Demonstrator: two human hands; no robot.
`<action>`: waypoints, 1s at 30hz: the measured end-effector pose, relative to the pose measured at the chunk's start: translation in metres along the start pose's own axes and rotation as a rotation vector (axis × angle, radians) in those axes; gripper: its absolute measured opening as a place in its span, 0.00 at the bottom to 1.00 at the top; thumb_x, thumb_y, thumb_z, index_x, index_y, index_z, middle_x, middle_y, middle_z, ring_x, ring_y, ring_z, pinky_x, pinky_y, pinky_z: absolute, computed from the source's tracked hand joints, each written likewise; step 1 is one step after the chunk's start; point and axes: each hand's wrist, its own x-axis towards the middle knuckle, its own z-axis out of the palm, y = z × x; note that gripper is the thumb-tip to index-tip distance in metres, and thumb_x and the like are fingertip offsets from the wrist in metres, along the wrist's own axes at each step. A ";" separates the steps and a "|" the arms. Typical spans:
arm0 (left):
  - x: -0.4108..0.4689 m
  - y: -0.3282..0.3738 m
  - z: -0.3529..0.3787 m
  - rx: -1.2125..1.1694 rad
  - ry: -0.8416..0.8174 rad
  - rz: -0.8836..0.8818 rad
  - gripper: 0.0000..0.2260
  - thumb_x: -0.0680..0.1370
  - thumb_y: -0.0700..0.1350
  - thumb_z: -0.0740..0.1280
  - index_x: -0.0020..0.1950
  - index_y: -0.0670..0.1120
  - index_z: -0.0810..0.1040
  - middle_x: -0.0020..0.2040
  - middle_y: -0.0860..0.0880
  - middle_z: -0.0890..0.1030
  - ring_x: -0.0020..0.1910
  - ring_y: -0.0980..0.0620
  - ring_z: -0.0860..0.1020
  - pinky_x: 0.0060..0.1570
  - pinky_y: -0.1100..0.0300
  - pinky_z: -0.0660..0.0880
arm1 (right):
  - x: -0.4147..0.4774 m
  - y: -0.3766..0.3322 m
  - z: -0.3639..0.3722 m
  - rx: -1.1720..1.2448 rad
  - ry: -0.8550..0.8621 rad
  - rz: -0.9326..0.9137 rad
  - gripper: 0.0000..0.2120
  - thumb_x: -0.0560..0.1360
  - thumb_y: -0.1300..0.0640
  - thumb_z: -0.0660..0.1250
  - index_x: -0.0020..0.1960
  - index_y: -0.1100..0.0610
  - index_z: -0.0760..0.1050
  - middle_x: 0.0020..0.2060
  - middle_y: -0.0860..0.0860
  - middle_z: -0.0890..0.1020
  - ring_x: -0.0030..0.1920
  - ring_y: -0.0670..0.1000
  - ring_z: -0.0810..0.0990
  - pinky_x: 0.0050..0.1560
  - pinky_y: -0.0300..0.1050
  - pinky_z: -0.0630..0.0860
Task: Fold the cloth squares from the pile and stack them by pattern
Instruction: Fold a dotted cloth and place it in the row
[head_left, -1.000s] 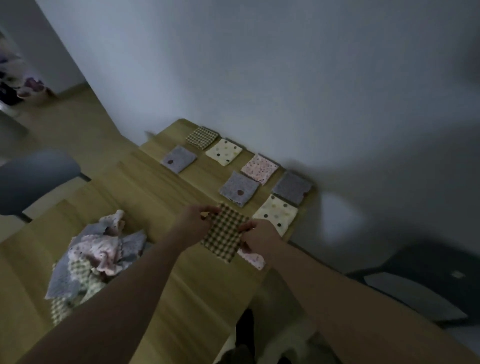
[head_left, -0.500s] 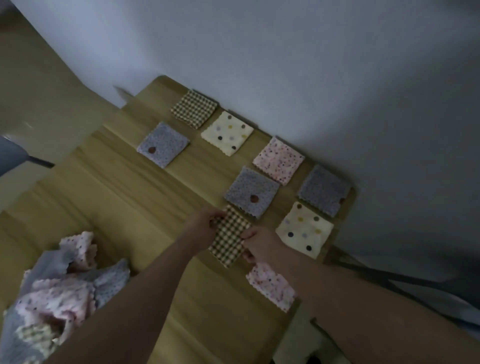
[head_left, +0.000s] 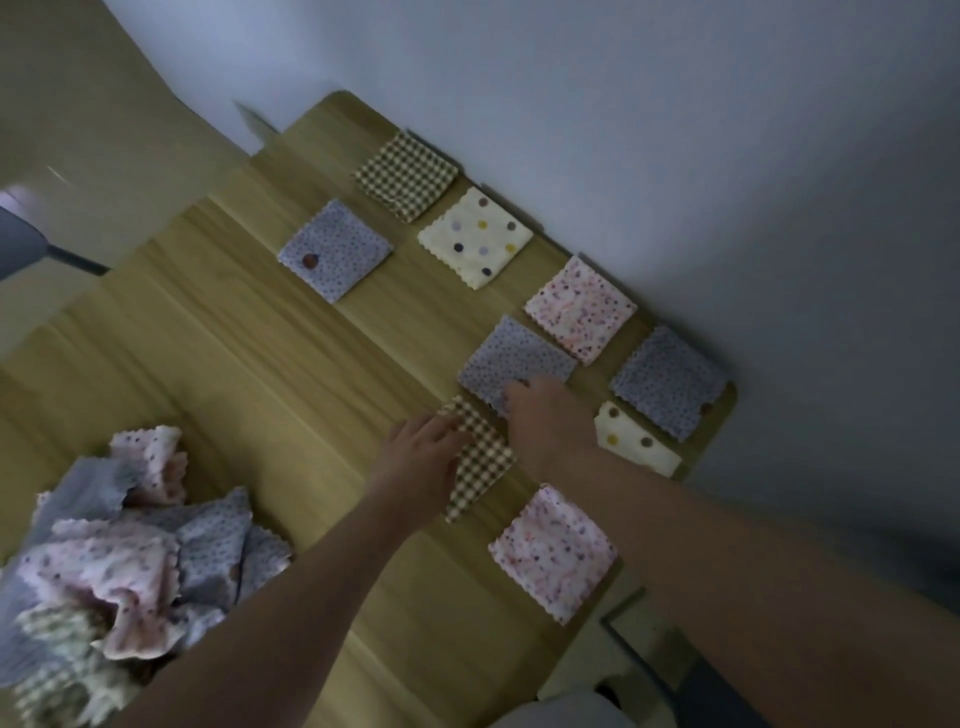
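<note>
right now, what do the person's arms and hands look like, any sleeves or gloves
Both are bare. The left hand and right hand wear no gloves, and the forearms show no sleeves up to the frame's edge. No watch, ring or bracelet shows, though the picture is dim and blurred.
</note>
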 end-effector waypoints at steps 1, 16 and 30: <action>0.000 0.000 0.002 0.035 -0.040 0.042 0.22 0.63 0.42 0.80 0.56 0.49 0.85 0.60 0.48 0.83 0.57 0.42 0.82 0.52 0.47 0.79 | 0.006 0.002 -0.001 -0.081 0.018 -0.063 0.10 0.81 0.61 0.59 0.61 0.55 0.73 0.61 0.57 0.74 0.61 0.59 0.74 0.53 0.51 0.73; -0.009 0.010 0.027 0.260 -0.212 0.166 0.29 0.62 0.50 0.81 0.63 0.53 0.83 0.67 0.48 0.80 0.63 0.43 0.79 0.53 0.48 0.80 | 0.015 0.024 0.024 -0.187 -0.179 -0.097 0.34 0.83 0.63 0.57 0.82 0.44 0.47 0.82 0.53 0.44 0.80 0.62 0.45 0.77 0.63 0.57; -0.053 0.013 0.013 0.096 0.029 0.090 0.22 0.64 0.39 0.78 0.58 0.48 0.83 0.61 0.47 0.82 0.61 0.43 0.80 0.55 0.48 0.79 | -0.040 -0.011 0.008 -0.138 -0.045 -0.071 0.30 0.82 0.64 0.56 0.81 0.51 0.54 0.81 0.59 0.52 0.80 0.62 0.50 0.77 0.60 0.58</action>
